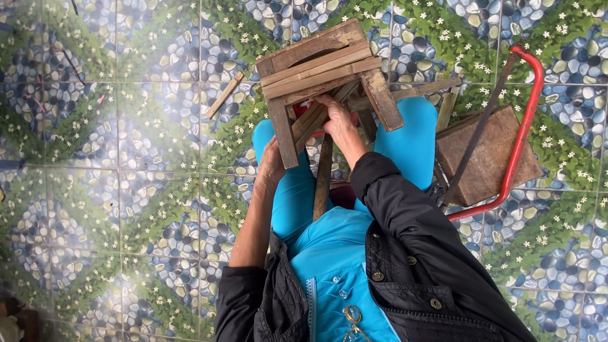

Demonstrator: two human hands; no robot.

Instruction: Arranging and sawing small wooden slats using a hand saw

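Stool (320,66) on the lap, stick (223,95) on the floor to its left, saw (516,136) over a box (491,155) to its right

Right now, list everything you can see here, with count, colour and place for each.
wooden stool: one, weathered brown, tipped over on the lap at top centre
loose wooden slat: one, light brown, on the floor left of the stool
wooden board: one, dark brown, on the floor at right
saw: one, red frame, lying across the wooden board
floor tiles: many, blue pebble and green leaf print, all around
left hand: one, on the stool's near leg
right hand: one, gripping a bar under the stool
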